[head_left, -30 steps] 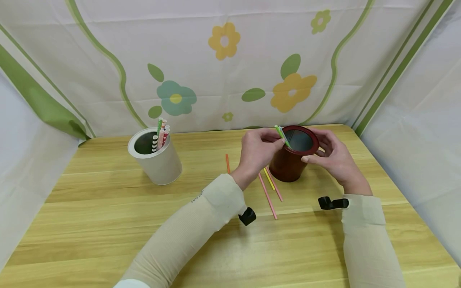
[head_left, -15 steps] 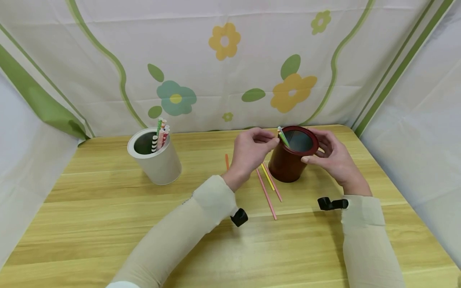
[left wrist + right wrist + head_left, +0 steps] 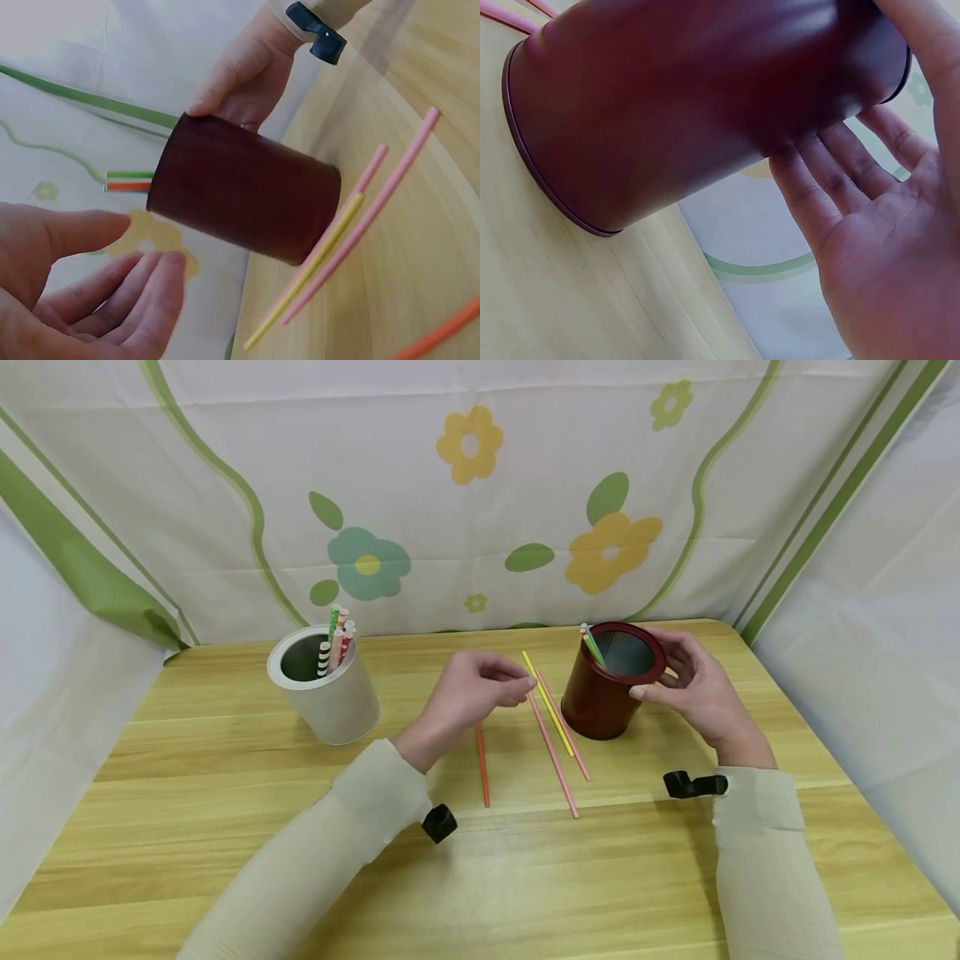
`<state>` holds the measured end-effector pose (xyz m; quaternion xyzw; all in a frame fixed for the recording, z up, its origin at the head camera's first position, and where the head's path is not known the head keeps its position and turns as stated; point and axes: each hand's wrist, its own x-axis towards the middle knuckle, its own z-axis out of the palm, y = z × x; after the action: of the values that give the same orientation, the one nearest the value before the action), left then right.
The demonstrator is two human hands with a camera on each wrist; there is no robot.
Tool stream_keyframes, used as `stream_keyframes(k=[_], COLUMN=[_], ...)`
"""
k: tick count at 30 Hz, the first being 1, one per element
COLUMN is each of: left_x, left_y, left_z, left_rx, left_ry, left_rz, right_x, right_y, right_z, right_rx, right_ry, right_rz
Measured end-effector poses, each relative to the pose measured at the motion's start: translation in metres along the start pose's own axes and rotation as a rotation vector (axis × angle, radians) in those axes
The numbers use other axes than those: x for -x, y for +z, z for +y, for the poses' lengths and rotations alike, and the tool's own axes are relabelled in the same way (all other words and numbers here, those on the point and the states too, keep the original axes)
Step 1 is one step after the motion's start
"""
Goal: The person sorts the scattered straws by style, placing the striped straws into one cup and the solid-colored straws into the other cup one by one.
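Observation:
My right hand [image 3: 701,697] holds the dark red cylindrical holder [image 3: 600,710] at its right side, thumb at the rim and fingers behind. The holder stands on the table with a few straws [image 3: 592,647], green and orange among them, leaning on its left rim. My left hand [image 3: 468,689] is in the air left of the holder. Its thumb and fingers are apart in the left wrist view, with nothing between them. Below and beside it lie a yellow straw [image 3: 553,715], two pink straws [image 3: 553,756] and an orange straw [image 3: 483,768], whose far end the left hand hides.
A white cylindrical holder [image 3: 337,710] stands at the left back, with several patterned straws [image 3: 337,643] inside. The wooden table [image 3: 187,810] meets a flowered cloth [image 3: 427,510] at the back. White cloth hangs on both sides.
My left hand has let go of the green straw at the holder's rim and moved left and a little nearer. The straws now rest in the holder. My right hand stays put.

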<state>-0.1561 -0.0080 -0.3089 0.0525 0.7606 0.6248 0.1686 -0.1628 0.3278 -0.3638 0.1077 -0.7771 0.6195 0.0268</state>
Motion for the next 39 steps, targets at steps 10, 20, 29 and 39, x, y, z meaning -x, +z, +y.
stream_keyframes(k=[10,20,29,39], left_x=[0.009,-0.001,-0.017,-0.028], left_y=[-0.026,-0.037,-0.034,-0.026], left_z=[-0.031,-0.061,-0.074,-0.072], left_rx=[-0.251,-0.332,-0.296,-0.426], left_ry=[-0.155,-0.24,-0.257,-0.283], left_rz=[-0.09,0.045,0.108,0.11], right_x=[0.0,0.0,-0.001,-0.001], right_y=[0.0,0.0,0.0,0.0], right_z=[0.003,0.004,0.005,0.003], right_rx=[-0.003,-0.016,-0.032,-0.027], right_ry=[-0.01,-0.003,-0.012,-0.002], right_rz=[-0.004,0.003,0.001,0.012])
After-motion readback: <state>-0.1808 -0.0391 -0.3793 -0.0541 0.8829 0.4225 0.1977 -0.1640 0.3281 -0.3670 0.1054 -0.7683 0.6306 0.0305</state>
